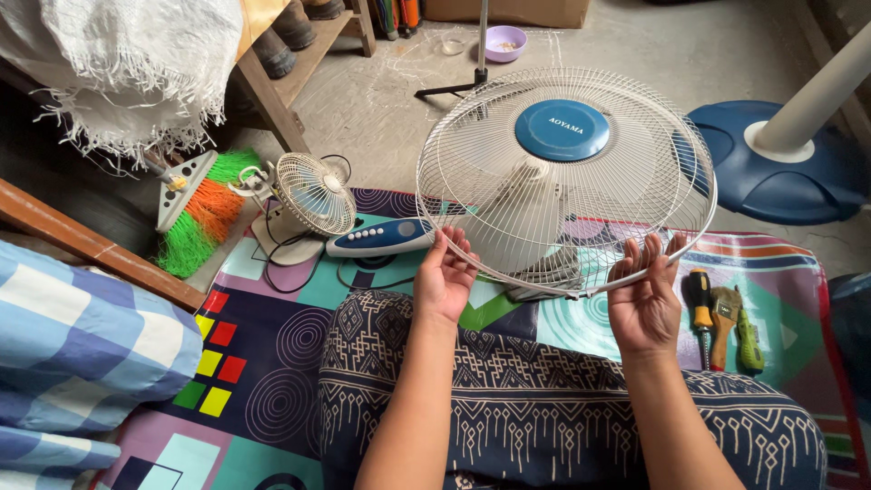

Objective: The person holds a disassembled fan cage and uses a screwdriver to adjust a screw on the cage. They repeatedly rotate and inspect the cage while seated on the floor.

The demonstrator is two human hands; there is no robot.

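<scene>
Head view: left hand (445, 277) and right hand (646, 299) grip white fan grille (562, 181) by its near rim, lifted over patterned mat (263, 363). Grille detached; screwdriver (700, 304) lies idle beside.

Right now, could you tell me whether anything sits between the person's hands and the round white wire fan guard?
Nothing visible does: the left hand and right hand both already grip the lower rim of the round white wire fan guard.
</scene>
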